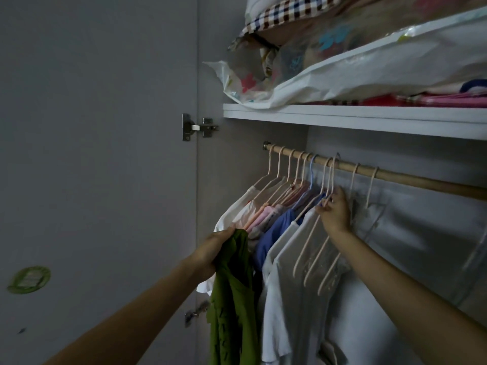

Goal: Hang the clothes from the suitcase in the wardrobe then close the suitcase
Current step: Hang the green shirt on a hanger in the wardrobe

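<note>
My left hand (214, 248) grips a green garment (232, 306) by its top, and the cloth hangs down in front of the clothes in the wardrobe. My right hand (336, 210) pinches the necks of pale pink hangers (315, 248) that hang on the wooden rail (411, 179). White, pink and blue clothes (279, 227) fill the left end of the rail. Under my right hand hangs a white shirt (284, 299). The suitcase is out of view.
The open wardrobe door (100, 167) stands at the left with a metal hinge (200, 126). A white shelf (355, 115) above the rail carries bagged bedding (329, 75). Two bare hangers (369, 185) hang to the right of my right hand, with free rail beyond them.
</note>
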